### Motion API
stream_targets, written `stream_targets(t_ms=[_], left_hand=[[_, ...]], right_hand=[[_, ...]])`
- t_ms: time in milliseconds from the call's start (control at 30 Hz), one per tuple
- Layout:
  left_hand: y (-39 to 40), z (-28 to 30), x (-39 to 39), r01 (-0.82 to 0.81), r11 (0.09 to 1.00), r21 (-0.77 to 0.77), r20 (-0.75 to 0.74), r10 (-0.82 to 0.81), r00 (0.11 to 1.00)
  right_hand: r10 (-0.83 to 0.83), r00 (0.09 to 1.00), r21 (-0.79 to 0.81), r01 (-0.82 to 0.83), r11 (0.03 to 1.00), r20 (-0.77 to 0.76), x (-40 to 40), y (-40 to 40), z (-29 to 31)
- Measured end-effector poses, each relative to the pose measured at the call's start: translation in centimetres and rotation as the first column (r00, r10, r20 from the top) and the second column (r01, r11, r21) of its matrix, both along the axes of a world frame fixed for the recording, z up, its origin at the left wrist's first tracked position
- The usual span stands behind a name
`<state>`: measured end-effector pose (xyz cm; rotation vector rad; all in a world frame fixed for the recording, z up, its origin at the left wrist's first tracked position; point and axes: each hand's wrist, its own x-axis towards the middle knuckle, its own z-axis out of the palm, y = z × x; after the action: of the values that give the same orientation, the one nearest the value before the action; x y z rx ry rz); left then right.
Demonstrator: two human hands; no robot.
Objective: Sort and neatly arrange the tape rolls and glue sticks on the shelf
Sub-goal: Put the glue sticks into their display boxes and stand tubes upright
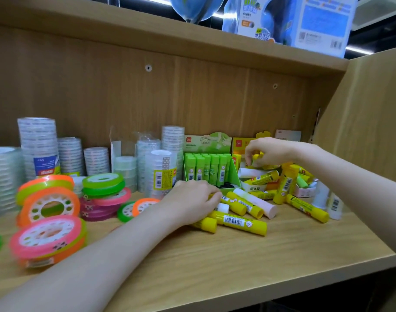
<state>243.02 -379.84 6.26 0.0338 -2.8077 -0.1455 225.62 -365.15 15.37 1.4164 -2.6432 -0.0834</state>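
Yellow glue sticks (240, 220) lie scattered right; clear tape rolls (38, 145) stand stacked left.

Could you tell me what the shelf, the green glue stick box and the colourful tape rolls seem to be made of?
The shelf looks like wood-grain laminate board: pale, matte, with an even printed grain. The green glue stick box seems thin printed cardboard, with folded flat walls and a slight sheen. The colourful tape rolls look like glossy plastic film wound on white moulded plastic cores with round holes.

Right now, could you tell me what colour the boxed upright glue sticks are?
Green glue sticks, in the head view.
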Motion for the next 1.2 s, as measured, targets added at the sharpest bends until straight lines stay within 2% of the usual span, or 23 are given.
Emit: stream_targets(t_ms=[67,167,233,267,333,500,667,833,1000,1200], left_hand=[[0.1,0.0,0.0,-0.005,1.0,0.007,-0.001,0.005,1.0],[0.1,-0.1,0.1,-0.044,0.999,-0.003,0.002,0.044,0.999],[0.0,-0.2,0.3,-0.08,0.997,-0.004,-0.003,0.08,0.997],[0.0,-0.2,0.4,-0.091,0.996,0.001,-0.006,0.091,0.996],[0.1,-0.2,0.4,-0.1,0.995,0.019,-0.004,0.1,0.995],[0.0,-0.4,0.1,-0.091,0.995,0.038,0.005,0.091,0.996],[-0.2,-0.4,-0.1,-0.069,0.997,0.039,-0.017,0.07,0.997],[-0.2,-0.4,-0.1,-0.053,0.998,0.029,-0.04,0.054,0.998],[-0.2,-0.3,-0.2,-0.019,1.0,0.003,-0.068,0.019,0.997],[-0.3,-0.3,-0.3,-0.014,1.0,-0.012,-0.071,0.013,0.997]], right_hand=[[0.079,0.996,-0.231,-0.069,0.971,0.037,0.3,0.2,0.0],[0.206,0.969,-0.65,-0.071,0.757,0.135,1.2,-0.2,0.4],[0.262,0.947,-0.743,-0.04,0.668,0.185,2.1,-1.0,0.5],[0.278,0.942,-0.74,-0.05,0.67,0.188,2.6,-1.5,0.4],[0.266,0.951,-0.667,-0.098,0.739,0.155,3.3,-2.6,-0.5],[0.059,0.998,-0.41,-0.044,0.911,0.024,3.4,-3.8,-3.0],[0.034,0.999,-0.221,-0.025,0.975,0.036,4.0,-2.8,-2.0],[-0.043,0.998,-0.282,0.027,0.959,-0.051,3.5,-3.0,-2.0],[-0.045,0.994,-0.449,-0.005,0.893,-0.101,2.8,-3.6,-3.8],[-0.114,0.977,-0.534,-0.001,0.846,-0.183,2.2,-3.2,-3.6]])
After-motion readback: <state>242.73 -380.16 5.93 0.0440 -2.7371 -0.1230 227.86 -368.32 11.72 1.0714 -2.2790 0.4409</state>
